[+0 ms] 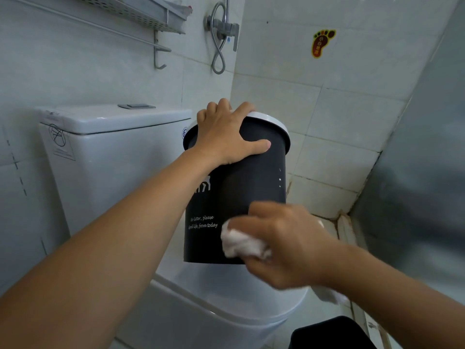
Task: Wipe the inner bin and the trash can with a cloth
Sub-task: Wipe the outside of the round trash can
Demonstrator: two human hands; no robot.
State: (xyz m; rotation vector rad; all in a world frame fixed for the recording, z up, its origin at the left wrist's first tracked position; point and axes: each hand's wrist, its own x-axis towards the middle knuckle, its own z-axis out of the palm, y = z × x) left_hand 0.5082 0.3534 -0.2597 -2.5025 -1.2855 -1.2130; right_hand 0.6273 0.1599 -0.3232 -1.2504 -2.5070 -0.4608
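Two hands work a dark grey cylindrical plastic trash can with a white rim, standing on the closed white toilet lid. Left hand clasps the rim at the top; right hand clutches a crumpled white cloth against the lower right wall. The smooth shell looks light, stiff and slippery, so the rim seems the surest hold.

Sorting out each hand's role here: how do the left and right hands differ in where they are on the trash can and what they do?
The left hand grips the trash can at its white rim, bare; the right hand is low on the dark side, pressing a white cloth to it. The left looks sharp, the right blurred. Both touch the same can.
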